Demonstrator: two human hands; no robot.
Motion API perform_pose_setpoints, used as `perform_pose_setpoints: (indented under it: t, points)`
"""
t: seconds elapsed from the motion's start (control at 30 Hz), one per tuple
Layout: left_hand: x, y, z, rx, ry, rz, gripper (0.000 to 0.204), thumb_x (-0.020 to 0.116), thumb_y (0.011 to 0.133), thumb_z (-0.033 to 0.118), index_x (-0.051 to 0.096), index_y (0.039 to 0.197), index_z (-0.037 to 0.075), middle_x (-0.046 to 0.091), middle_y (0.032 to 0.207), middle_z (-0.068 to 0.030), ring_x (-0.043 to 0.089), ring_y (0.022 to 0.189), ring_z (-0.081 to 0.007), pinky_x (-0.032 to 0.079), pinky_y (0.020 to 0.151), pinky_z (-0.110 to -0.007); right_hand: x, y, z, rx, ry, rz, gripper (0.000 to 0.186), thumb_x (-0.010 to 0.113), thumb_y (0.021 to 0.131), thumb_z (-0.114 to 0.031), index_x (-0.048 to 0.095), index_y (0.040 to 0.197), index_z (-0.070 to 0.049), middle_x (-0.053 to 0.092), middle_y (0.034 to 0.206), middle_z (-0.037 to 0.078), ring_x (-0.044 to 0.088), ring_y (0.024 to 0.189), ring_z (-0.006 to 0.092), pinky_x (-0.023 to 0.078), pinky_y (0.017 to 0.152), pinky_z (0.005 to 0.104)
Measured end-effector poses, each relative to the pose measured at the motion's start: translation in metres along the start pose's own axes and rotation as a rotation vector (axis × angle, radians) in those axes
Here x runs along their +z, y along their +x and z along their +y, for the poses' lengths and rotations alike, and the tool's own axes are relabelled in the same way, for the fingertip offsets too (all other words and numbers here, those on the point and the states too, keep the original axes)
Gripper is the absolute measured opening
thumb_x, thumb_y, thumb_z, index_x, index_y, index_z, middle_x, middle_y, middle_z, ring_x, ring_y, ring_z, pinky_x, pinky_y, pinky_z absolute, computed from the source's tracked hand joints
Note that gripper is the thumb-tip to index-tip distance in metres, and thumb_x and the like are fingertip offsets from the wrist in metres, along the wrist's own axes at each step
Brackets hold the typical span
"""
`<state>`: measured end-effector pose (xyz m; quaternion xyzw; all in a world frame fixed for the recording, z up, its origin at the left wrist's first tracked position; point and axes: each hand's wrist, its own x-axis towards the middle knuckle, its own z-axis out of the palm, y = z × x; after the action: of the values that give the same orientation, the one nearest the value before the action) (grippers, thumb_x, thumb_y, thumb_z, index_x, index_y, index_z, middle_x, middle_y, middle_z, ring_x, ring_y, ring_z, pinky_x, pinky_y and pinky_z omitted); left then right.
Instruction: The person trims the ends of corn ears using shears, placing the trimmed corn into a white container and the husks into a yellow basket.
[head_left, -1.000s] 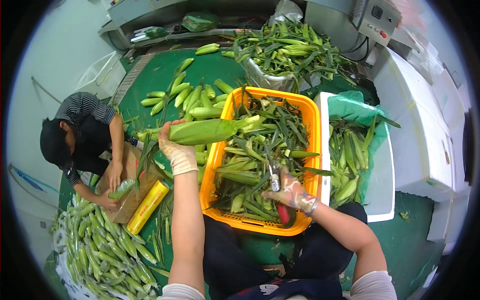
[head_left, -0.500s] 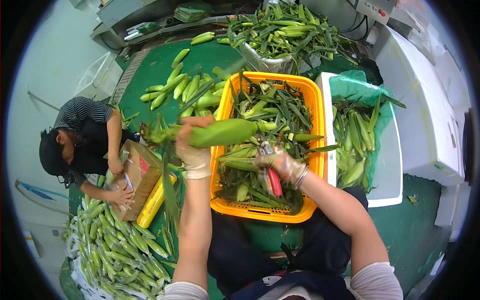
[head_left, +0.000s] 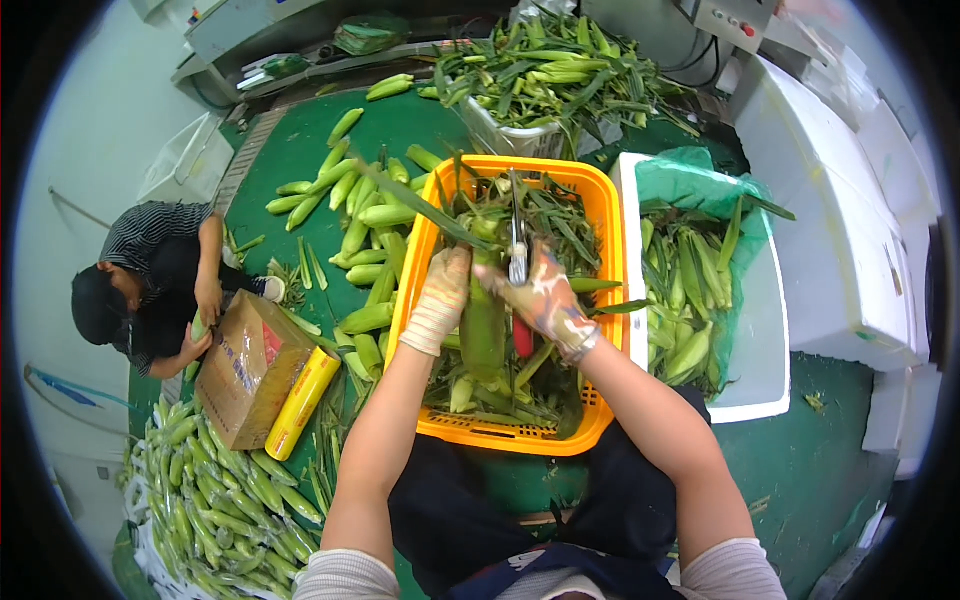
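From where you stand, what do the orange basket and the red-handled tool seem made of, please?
Orange basket: probably moulded plastic, smooth, slightly glossy, with slots. Tool: likely metal, from the grey shine; red handle perhaps smooth plastic.

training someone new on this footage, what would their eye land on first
Probably the bright orange basket in the middle, heaped with green husks; over it the left hand grips a green ear of corn and the right hand a red-handled tool. Next, perhaps, the pile of plastic-wrapped ears at lower left and the yellow roll leaning by the cardboard box.
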<state>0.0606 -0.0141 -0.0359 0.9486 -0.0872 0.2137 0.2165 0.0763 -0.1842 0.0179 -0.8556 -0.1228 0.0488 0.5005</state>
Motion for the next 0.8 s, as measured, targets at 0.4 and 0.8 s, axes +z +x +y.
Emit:
perform_pose_setpoints:
  t: [0.4, 0.8]
  points:
    - [0.040, -0.060, -0.058, -0.548, 0.321, -0.321, 0.027, 0.050, 0.089, 0.027, 0.062, 0.092, 0.004, 0.065, 0.078, -0.0208, 0.064, 0.071, -0.0390, 0.051, 0.067, -0.048, -0.099, 0.052, 0.055, 0.052, 0.889, 0.582, 0.022, 0.067, 0.081, -0.012, 0.055, 0.097, -0.002, 0.063, 0.076, 0.007, 0.060, 0.061, 0.0162, 0.048, 0.056, 0.0294]
    - [0.038, -0.013, 0.096, -0.107, -0.309, -0.069, 0.079, 0.077, 0.065, 0.018, 0.033, 0.130, 0.006, 0.054, 0.115, -0.0188, 0.060, 0.091, -0.0314, 0.053, 0.082, -0.036, -0.069, 0.017, 0.033, 0.322, 1.039, 0.200, 0.028, 0.071, 0.077, -0.019, 0.058, 0.093, 0.000, 0.059, 0.071, 0.008, 0.056, 0.057, 0.0184, 0.049, 0.056, 0.0303]
